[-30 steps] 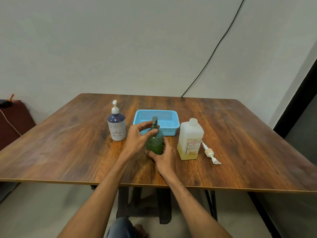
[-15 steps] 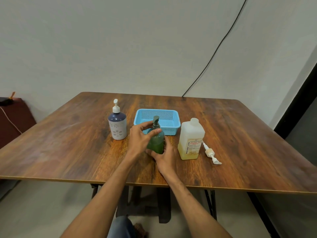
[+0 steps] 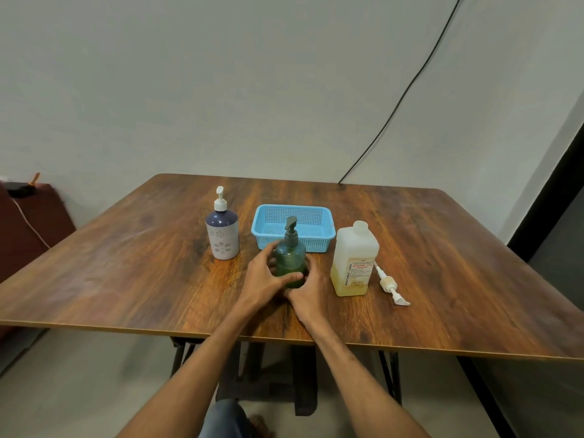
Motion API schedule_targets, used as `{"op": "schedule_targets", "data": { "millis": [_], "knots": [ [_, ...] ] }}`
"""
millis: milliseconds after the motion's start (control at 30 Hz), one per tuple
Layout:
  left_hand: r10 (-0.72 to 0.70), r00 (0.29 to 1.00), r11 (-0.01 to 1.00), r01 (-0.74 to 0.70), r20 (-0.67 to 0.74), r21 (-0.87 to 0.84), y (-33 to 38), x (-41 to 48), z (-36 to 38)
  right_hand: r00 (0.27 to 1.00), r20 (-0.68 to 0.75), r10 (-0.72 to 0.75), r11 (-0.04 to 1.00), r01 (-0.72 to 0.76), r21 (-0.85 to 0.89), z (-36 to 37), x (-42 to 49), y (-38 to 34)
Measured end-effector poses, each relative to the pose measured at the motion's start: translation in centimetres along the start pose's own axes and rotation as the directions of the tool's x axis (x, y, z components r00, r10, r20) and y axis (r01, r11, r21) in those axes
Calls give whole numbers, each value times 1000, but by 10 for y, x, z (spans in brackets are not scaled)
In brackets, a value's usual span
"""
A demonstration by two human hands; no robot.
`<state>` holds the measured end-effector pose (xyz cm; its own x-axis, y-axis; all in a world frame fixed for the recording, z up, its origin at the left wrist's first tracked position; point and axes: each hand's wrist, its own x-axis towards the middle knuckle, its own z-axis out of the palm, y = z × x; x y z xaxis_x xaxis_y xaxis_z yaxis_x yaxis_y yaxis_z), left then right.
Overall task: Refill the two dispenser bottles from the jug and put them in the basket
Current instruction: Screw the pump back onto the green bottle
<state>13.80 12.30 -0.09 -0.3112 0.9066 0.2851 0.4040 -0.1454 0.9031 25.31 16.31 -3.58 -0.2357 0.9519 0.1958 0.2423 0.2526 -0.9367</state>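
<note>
The green bottle stood upright near the middle of the tabletop, its dark pump head on top. Both hands were clamped on it. The left hand wrapped its body from the 9 o'clock side, with the thumb lying across the front. The right hand gripped the lower part from about 4 o'clock, its fingers curling round the far side. The two hands touched each other in front of the bottle's base.

Taking the green bottle as the centre, the blue basket sat just beyond it at 12 o'clock. The purple-and-white bottle stood upright at 10 o'clock, apart from the basket, with a white pump on top. The jug stood at 3 o'clock, near the right hand, with yellowish liquid in its lower part. A loose white pump lay flat on the tabletop just beyond the jug, at about 3 to 4 o'clock. A black cable ran down the wall toward the far edge of the tabletop at 1 o'clock.
</note>
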Motion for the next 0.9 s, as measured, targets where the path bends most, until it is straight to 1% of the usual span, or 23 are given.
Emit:
{"op": "schedule_targets", "data": {
  "millis": [133,200,333,467,600,733,900],
  "knots": [
    [28,998,999,-26,-48,30,1,8,-4,999,21,45,998,-46,31,4,1,4],
    [49,995,999,-47,-93,20,8,15,-8,997,36,63,997,-65,47,4,3,7],
    [103,985,994,-105,-141,-13,33,42,-23,997,28,66,997,-67,43,3,5,11],
    [127,977,992,-125,-170,21,47,76,-34,997,26,75,996,-76,46,5,6,14],
    [79,975,996,-68,-207,62,45,108,-37,998,6,70,994,-70,78,6,7,16],
    [3,977,994,20,-212,108,28,131,-34,998,7,56,995,-56,82,8,7,19],
    [-68,977,965,115,-201,234,5,147,-28,999,32,42,994,-45,100,9,6,20]
  ]
}}
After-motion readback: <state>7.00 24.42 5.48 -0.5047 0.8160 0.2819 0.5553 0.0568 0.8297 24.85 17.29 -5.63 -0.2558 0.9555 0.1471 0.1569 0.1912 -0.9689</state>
